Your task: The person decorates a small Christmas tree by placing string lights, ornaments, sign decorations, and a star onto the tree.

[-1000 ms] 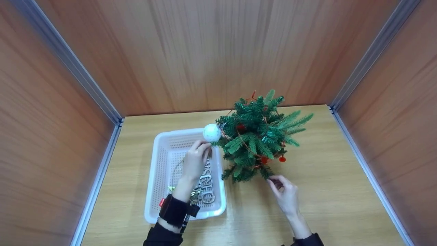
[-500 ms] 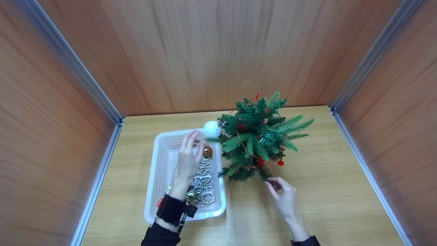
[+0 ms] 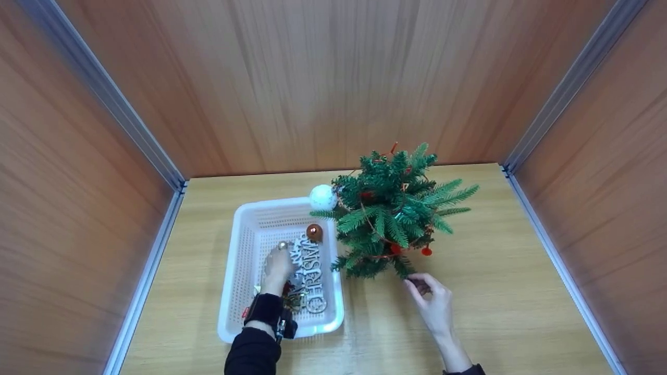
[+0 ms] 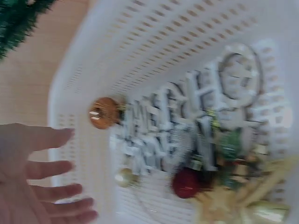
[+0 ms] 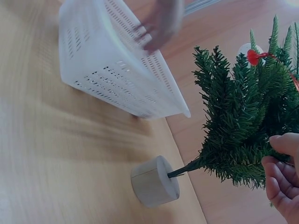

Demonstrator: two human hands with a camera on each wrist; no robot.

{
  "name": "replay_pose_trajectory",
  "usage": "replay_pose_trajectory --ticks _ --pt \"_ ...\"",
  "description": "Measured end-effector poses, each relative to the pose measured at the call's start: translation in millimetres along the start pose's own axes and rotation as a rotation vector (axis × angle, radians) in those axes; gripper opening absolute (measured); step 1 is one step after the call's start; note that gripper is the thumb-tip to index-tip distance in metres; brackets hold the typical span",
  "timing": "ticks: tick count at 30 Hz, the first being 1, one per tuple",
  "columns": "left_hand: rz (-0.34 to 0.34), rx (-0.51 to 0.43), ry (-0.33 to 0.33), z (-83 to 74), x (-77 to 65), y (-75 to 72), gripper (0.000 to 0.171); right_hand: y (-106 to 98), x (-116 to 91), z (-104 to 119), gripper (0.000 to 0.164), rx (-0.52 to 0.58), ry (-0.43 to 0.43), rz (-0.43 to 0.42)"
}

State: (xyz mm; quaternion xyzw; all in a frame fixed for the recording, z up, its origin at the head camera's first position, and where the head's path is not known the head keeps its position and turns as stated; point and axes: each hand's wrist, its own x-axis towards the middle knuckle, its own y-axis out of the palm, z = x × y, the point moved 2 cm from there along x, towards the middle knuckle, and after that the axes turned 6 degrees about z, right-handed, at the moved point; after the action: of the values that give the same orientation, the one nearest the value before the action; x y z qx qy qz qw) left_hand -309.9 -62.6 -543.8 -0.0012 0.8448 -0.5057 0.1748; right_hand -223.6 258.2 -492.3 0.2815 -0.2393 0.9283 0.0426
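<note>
My left hand (image 3: 279, 263) reaches over the white plastic basket (image 3: 227, 291) with its fingers stretched out and nothing in them, as the left wrist view shows. In the basket lie a silvery letter sign (image 3: 311, 271), a copper bauble (image 3: 314, 232), a small gold bauble (image 4: 125, 177) and a dark red bauble (image 4: 186, 183). To the right stands a small green Christmas tree (image 3: 388, 219). My right hand (image 3: 436, 302) pinches the tip of a low front branch (image 3: 402, 265) between thumb and fingers. A white ball (image 3: 323, 197) hangs at the tree's left side.
The tree's thin trunk rises from a pale round base (image 5: 147, 183) on the wooden table (image 3: 521, 291). Red ornaments (image 3: 427, 251) and a thin red string dress the branches. Wood panels (image 3: 333, 83) close off the back and both sides.
My left hand has moved from beside the white ball back down over the basket's middle, uncovering the copper bauble. My right hand stays at the branch tip.
</note>
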Motion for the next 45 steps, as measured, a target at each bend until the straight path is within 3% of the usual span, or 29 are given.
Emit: replay_pose_trajectory --ticks 3,6,12,16,20,23,26,29,31,36,41,45 --pt "0.166 0.101 -0.074 13.2 -2.8 15.6 0.039 0 -1 0 0.017 -0.005 0.003 -0.007" --pt "0.229 0.131 -0.087 19.9 -4.8 25.3 0.036 0 -2 0 0.017 -0.006 0.004 -0.011" --pt "0.19 0.043 -0.075 25.7 -2.7 35.8 0.014 0 -2 -1 0.016 -0.002 0.005 -0.007" --pt "0.162 0.009 -0.07 28.8 -0.2 39.3 0.018 0 -2 -2 0.016 0.003 0.011 -0.006" --pt "0.167 0.016 -0.113 26.1 -4.0 32.4 0.025 0 -2 -1 0.016 0.01 0.025 0.002" --pt "0.125 0.03 -0.113 20.2 -8.4 19.9 0.02 -2 -2 0 0.017 0.013 0.042 0.008" --pt "0.018 -0.022 -0.051 10.3 -14.7 2.7 0.016 -4 -1 1 0.019 0.015 0.058 0.004" --pt "-0.09 -0.144 0.05 -2.2 -27.3 -14.8 0.017 -6 0 2 0.023 0.022 0.076 -0.014" --pt "-0.145 -0.225 0.138 -11.9 -38.9 -24.6 0.019 -7 0 5 0.026 0.029 0.072 -0.034" --pt "-0.237 -0.303 0.33 -38.3 -75.0 -43.8 0.019 -6 0 23 0.026 0.071 0.01 -0.092" --pt "-0.177 -0.449 0.443 -64.1 -115.4 -56.1 0.021 9 -5 42 0.026 0.24 -0.055 -0.045" --pt "-0.137 -0.526 0.544 -79.8 -141.0 -57.7 0.023 28 -12 46 0.019 0.478 0.09 0.095"
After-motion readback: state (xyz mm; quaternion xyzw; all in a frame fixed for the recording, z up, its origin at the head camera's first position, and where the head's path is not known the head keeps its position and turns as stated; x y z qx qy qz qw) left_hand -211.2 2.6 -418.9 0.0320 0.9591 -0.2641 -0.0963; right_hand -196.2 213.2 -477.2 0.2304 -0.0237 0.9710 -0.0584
